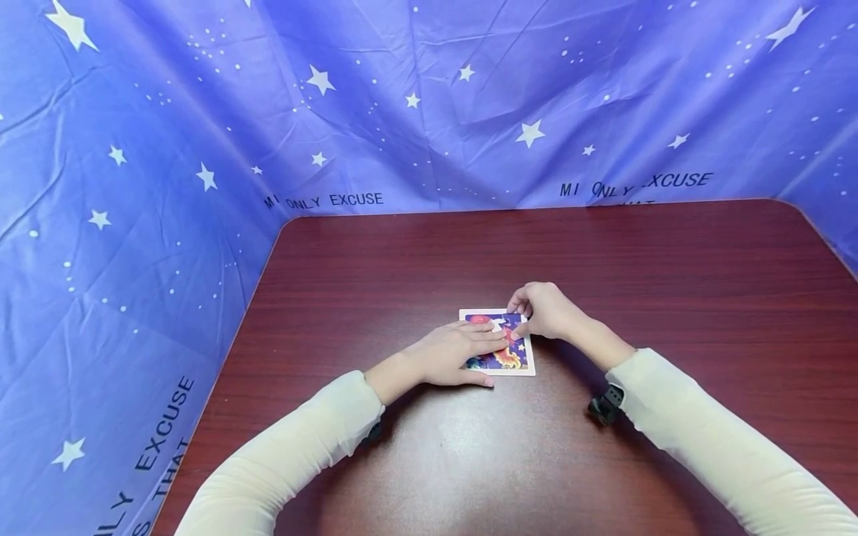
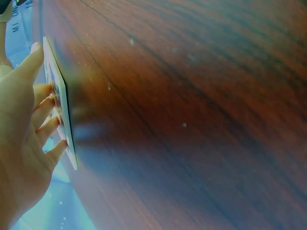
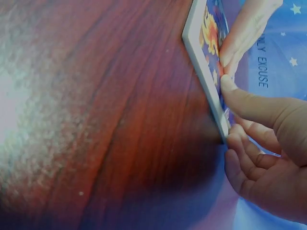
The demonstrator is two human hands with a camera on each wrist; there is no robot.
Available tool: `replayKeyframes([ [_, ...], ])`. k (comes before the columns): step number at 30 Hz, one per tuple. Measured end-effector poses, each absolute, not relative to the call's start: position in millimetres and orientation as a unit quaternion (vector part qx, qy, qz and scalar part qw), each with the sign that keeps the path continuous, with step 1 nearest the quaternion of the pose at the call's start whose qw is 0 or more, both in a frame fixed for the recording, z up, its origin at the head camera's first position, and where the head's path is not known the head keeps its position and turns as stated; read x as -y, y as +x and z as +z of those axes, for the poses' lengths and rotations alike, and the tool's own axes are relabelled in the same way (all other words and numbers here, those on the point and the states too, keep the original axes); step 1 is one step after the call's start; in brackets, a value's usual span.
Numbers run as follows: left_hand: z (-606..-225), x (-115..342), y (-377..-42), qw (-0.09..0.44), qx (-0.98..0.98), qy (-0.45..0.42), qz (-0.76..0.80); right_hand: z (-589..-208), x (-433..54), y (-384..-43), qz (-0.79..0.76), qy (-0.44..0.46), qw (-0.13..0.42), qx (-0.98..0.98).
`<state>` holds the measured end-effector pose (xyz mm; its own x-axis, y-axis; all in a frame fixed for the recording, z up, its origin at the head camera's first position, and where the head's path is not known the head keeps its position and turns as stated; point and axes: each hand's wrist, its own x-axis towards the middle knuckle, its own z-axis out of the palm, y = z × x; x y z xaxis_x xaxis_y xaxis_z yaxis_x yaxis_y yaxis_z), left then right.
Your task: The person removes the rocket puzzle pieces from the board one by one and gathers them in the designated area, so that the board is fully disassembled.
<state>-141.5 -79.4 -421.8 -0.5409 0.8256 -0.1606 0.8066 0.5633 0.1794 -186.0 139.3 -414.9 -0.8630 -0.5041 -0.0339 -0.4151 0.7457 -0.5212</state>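
A thin square picture board with a pale border lies flat on the table. Its printed face shows purple, red and yellow shapes with small stars. My left hand rests palm down across its left part, fingers spread and nearly straight, the thumb beyond the near edge. At the far right corner my right hand bends its fingers and thumb. In the right wrist view, the right thumb presses on the printed face close to the left fingertips, while the other fingers curl at the board's edge. Both hands cover part of the picture.
The dark red-brown wooden table has rounded far corners and a glossy patch of light near its front. Blue cloth with white stars and black lettering hangs behind and along the sides. A black wrist device sits by the right cuff.
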Motion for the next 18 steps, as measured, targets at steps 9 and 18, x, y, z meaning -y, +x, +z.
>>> replayKeyframes([
  [9, -421.3, 79.8, -141.4, 0.106, -0.874, 0.472, 0.050, -418.9, -145.2, -186.7, -0.296, -0.241, 0.081, -0.920],
  [18, -423.4, 81.4, -142.2, 0.104, -0.874, 0.471, 0.053, -412.2, -145.6, -183.9, -0.327, -0.224, 0.102, -0.912],
])
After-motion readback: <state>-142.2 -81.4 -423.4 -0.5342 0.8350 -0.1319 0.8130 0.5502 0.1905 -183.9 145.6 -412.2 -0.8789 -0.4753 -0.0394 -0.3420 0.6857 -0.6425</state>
